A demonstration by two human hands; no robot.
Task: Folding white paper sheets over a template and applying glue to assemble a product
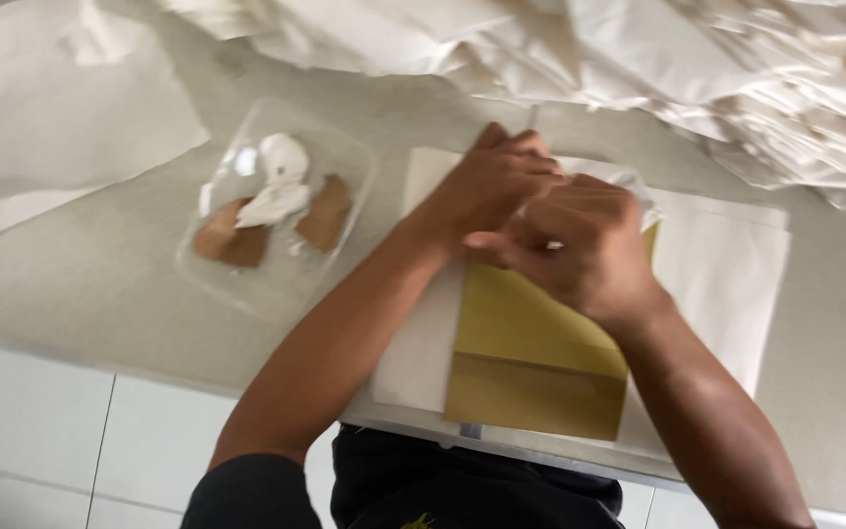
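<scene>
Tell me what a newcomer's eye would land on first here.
First, the two hands pressed together mid-frame, the left hand and right hand working on white paper over a mustard-yellow paper bag that lies on a white sheet. Left of them sits a clear plastic tray with brown pieces and white crumpled bits. Along the top edge lies a heap of crumpled white paper.

On the table [100,294] before me, my left hand [487,186] and right hand [585,245] meet over a folded bag [526,362] lying on paper sheets [727,284], a tray [276,211] to its left, piled sheets [638,59] behind.
</scene>
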